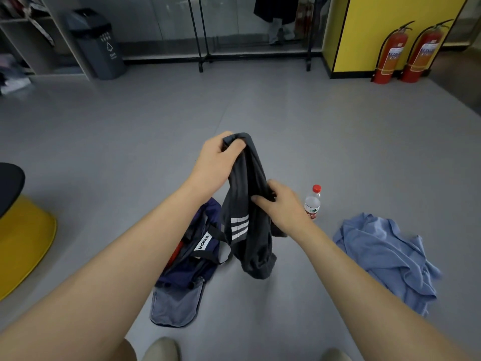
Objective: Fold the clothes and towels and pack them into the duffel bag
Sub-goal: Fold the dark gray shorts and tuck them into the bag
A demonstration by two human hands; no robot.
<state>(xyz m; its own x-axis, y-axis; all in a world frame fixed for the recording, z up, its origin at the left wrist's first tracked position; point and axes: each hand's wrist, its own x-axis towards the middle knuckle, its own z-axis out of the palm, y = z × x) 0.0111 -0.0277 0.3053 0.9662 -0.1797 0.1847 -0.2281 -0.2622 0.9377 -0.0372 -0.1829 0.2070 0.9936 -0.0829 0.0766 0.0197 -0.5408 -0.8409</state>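
Observation:
A dark grey garment [248,230] with three white stripes hangs in the air over the floor. My left hand [217,162] grips its top edge, fingers curled round the bunched cloth. My right hand [281,204] pinches the fabric lower down, on its right side. Below and to the left lies the navy duffel bag [190,267], open, with its grey flap spread toward me and a white label on its strap. A light blue shirt [385,256] lies crumpled on the floor at the right.
A water bottle [313,203] with a red cap stands just behind my right hand. A yellow stool [23,241] sits at the left. Far back stand a grey bin [97,43], a clothes rack [203,58] and two fire extinguishers [406,53]. My shoes [161,349] show at the bottom.

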